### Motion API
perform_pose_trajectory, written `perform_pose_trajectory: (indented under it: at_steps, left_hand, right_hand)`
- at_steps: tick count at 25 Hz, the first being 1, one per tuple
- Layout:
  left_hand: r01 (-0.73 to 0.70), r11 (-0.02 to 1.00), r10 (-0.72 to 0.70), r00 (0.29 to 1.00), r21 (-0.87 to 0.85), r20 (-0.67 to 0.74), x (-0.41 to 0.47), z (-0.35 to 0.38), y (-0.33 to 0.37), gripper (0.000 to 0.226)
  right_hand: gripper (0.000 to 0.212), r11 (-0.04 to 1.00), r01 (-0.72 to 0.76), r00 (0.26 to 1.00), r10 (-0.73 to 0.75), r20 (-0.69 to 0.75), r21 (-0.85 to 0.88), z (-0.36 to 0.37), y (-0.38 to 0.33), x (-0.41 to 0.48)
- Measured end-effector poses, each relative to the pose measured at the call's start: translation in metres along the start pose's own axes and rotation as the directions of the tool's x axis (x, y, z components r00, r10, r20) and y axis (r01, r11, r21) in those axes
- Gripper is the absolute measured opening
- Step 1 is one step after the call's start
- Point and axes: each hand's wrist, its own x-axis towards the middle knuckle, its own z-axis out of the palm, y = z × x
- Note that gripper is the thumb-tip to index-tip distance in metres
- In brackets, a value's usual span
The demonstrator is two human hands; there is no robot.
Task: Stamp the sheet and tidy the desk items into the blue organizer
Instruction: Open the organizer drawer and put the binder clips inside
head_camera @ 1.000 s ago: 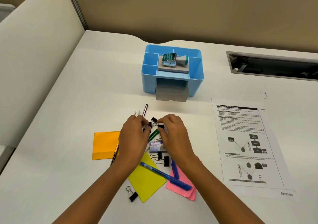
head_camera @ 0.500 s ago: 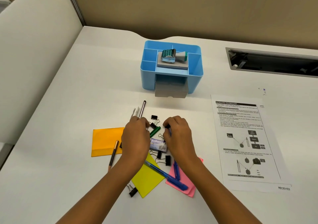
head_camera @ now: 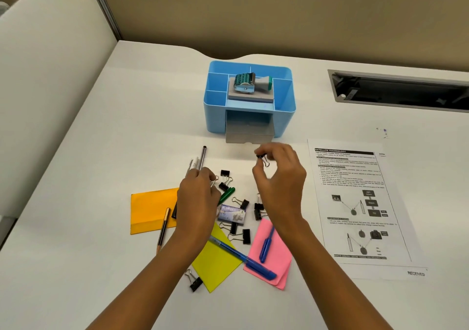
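Your right grip [head_camera: 281, 185] pinches a binder clip [head_camera: 262, 159] by its edge at frame centre, just below the blue organizer [head_camera: 215, 116]; it could slip free. Your left grip [head_camera: 198, 202] seems to pinch a second clip [head_camera: 214, 180], partly hidden.

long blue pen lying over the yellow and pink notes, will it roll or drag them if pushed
The long blue pen looks round-barrelled, so it may roll if nudged sideways. It seems rigid and light, probably an easy lift. It rests on the yellow note and pink notes, loose paper that could slide along.
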Motion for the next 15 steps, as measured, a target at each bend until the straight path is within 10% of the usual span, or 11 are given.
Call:
perform_pose_trajectory:
  at_steps: [15]
  left_hand:
    - [-0.279, 0.950, 0.255, 0.953, -0.142, -0.163, 0.084, -0.026, 0.069, 0.016]
  right_hand:
    - [0.021, 0.999, -0.016, 1.000, 0.015, -0.021, -0.041, 0.033, 0.001, 0.064]
